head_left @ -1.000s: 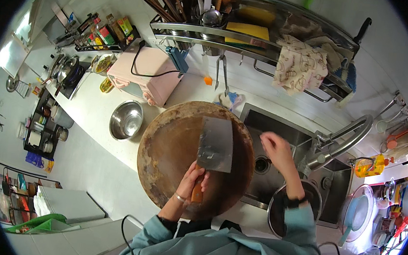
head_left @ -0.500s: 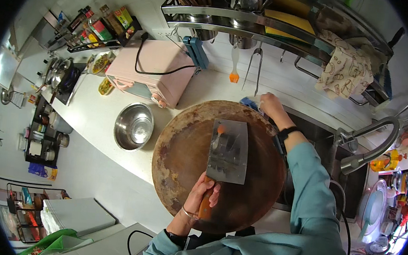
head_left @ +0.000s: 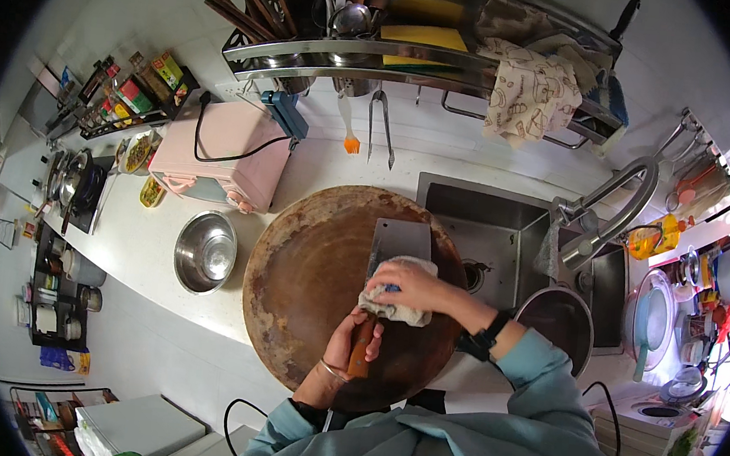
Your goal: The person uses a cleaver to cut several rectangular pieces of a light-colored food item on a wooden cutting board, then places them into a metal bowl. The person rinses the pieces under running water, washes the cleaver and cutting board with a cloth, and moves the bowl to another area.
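Near the centre of the frame, the left hand (head_left: 345, 339) grips the orange-brown wooden handle of a broad, rectangular steel cleaver (head_left: 403, 238), the blade pointing toward the top of the frame. The right hand (head_left: 412, 284), reaching in from the right, has its fingers bent over a crumpled off-white cloth (head_left: 409, 316) with a patch of blue, and holds it against the lower part of the blade, next to the handle; the blade's upper part shows bare above the knuckles. The cleaver is over a large, round, brown board (head_left: 310, 258) with a mottled rim; whether it touches that surface cannot be told. Left of the board, a round, shiny metal bowl (head_left: 206, 253) sits on the white countertop (head_left: 143, 230), with a pale pink, box-shaped oven (head_left: 224, 146) above it toward the upper left. Right of centre lies a grey stainless-steel sink (head_left: 509, 267) with a curved metal faucet (head_left: 618, 215), and a round, dark-bottomed pot (head_left: 556, 327) overlaps its lower edge in view. Across the top, a metal rack (head_left: 311, 47) carries a beige patterned towel (head_left: 531, 95).
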Demonstrator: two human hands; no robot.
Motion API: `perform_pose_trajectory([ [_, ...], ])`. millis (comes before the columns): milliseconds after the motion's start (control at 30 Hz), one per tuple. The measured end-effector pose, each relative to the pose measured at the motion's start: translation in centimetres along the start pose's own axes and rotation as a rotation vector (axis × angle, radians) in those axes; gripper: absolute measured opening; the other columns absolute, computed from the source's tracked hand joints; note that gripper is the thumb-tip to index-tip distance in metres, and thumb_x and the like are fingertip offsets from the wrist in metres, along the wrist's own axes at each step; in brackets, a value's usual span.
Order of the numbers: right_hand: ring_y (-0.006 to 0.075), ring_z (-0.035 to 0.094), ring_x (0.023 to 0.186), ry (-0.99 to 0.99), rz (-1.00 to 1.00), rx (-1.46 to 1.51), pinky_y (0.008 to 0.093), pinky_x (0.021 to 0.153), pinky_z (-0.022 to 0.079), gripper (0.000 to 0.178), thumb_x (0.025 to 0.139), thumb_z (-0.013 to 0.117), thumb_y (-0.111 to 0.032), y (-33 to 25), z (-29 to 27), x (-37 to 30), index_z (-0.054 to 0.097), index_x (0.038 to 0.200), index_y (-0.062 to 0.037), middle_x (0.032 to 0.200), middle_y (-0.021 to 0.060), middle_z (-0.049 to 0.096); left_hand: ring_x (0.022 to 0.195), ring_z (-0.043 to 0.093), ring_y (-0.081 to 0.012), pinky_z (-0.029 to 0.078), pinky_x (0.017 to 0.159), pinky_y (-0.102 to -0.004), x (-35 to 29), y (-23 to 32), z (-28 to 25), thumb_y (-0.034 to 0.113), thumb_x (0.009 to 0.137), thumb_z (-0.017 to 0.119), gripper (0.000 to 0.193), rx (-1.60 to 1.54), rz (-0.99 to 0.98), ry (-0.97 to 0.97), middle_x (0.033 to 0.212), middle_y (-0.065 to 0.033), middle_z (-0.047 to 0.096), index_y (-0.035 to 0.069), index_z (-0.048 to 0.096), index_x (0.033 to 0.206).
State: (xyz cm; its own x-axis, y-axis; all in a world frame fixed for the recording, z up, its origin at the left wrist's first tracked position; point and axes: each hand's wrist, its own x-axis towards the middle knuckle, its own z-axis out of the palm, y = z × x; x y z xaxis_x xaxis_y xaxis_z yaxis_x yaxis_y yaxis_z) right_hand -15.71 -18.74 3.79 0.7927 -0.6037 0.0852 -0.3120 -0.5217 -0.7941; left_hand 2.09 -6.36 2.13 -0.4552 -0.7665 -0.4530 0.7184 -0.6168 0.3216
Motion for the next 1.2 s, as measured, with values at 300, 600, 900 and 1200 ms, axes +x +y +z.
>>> perform_pose_trajectory([
  [300, 0.0327, 0.057, 0.101, 0.374, 0.261, -0.228, 0.0409, 0.083, 0.046, 0.032, 0.085, 0.067, -0.037, 9.7, -1.4, 4.9, 0.061, 0.106, -0.0140, 0.106, 0.0109, 0.058, 0.053, 0.046, -0.0151, 0.040, 0.045, -0.0256, -0.6, 0.4, -1.9, 0.027, 0.099, 0.047, 0.011, -0.154, -0.090, 0.022, 0.082, -0.0086, 0.054, 0.017, 0.047, 0.103],
  [600, 0.0301, 0.059, 0.085, -0.007, 0.094, -0.097, 0.0382, 0.074, 0.046, 0.028, 0.083, 0.070, -0.030, 2.1, 1.3, -1.5, 0.059, 0.088, -0.0046, 0.087, 0.0111, 0.060, 0.052, 0.043, -0.0099, 0.037, 0.040, -0.0205, -1.4, 1.1, -1.5, 0.020, 0.098, 0.052, 0.012, -0.129, 0.004, -0.121, 0.081, -0.0047, 0.052, 0.014, 0.049, 0.108],
  [900, 0.0087, 0.057, 0.083, 0.268, 0.445, 0.464, 0.0264, 0.073, 0.046, 0.017, 0.086, 0.069, -0.017, -6.4, -1.4, -13.3, 0.062, 0.094, -0.0041, 0.084, 0.0013, 0.063, 0.060, 0.059, -0.0219, 0.048, 0.051, -0.0337, -4.1, 3.7, 2.6, 0.016, 0.090, 0.056, 0.062, 1.357, 0.475, -0.014, 0.085, -0.0098, 0.060, 0.020, 0.033, 0.147],
  [1200, 0.0098, 0.057, 0.088, 0.572, 0.239, 0.362, 0.0262, 0.079, 0.048, 0.021, 0.085, 0.069, -0.012, -6.3, 1.7, -5.9, 0.057, 0.101, -0.0052, 0.095, 0.0017, 0.060, 0.083, 0.064, -0.0409, 0.052, 0.071, -0.0476, -1.1, -0.9, 0.2, 0.023, 0.077, 0.071, 0.051, 1.942, 0.478, 0.463, 0.092, -0.0223, 0.066, 0.004, 0.040, 0.112],
])
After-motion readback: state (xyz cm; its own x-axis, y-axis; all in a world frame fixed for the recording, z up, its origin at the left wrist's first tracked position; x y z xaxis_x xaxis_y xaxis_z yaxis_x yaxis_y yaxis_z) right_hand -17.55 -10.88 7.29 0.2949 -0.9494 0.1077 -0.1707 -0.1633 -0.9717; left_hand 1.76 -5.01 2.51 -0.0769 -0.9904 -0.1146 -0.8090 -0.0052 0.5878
